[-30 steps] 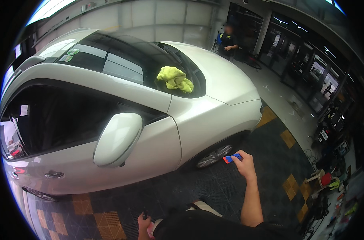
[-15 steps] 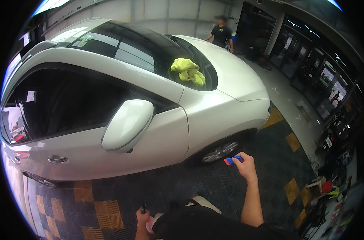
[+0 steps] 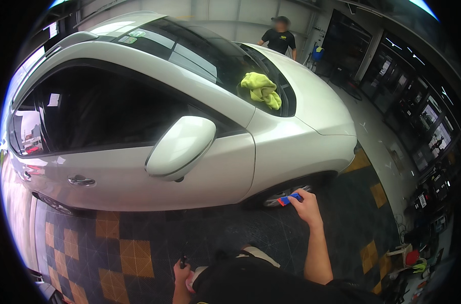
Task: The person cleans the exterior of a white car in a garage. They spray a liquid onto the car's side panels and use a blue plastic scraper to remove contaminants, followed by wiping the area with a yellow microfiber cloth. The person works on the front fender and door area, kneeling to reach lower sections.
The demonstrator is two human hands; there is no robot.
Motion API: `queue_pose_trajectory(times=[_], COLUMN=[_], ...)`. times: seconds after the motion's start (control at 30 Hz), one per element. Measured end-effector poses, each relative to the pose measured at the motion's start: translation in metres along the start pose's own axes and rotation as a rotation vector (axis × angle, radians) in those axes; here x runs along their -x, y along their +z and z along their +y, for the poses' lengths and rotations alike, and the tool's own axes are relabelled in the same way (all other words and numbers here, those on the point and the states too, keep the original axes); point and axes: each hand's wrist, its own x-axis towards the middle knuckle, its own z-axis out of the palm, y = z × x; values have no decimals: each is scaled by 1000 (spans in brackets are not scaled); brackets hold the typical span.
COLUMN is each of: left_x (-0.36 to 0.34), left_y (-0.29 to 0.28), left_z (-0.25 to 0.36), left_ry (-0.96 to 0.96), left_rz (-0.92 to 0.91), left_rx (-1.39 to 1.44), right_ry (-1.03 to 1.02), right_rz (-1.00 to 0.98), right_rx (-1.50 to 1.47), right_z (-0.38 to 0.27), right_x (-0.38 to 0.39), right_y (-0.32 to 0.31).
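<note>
Out over the tiled floor, my right hand (image 3: 304, 205) pinches a small blue-and-red scraper (image 3: 290, 199), which appears in front of the white car's front wheel (image 3: 271, 201). Low in the picture, my left hand (image 3: 182, 273) is closed on a small dark object (image 3: 184, 262); a pink item beside it is mostly hidden. The white car (image 3: 220, 157) stands side-on to me with its side mirror (image 3: 180, 147) toward me. A crumpled yellow-green cloth (image 3: 261, 90) lies at the bottom of its windscreen.
A co-worker (image 3: 278, 39) in a dark T-shirt stands beyond the bonnet. Glass doors (image 3: 403, 96) line the right wall, with dark equipment (image 3: 431, 187) and a chair (image 3: 400, 256) along the right. Dark and orange floor tiles (image 3: 134, 256) run below the car.
My view has shifted, so the car sits higher and farther right. The co-worker has turned and moved to behind the bonnet. Both my hands keep their holds.
</note>
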Motion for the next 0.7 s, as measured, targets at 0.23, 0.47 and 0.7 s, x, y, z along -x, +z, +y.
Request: queue_pose_trajectory(times=[0.23, 0.47, 0.7], left_x=[19, 9, -15], left_y=[9, 26, 56], left_z=[1, 38, 141], left_ry=[-80, -79, 142], left_rz=[-8, -56, -41], left_rx=[127, 147, 178], right_ry=[13, 65, 177], right_rz=[-35, 95, 212], right_rx=[-25, -167, -553], right_z=[1, 18, 33], right_x=[-14, -32, -44], right_y=[8, 8, 1])
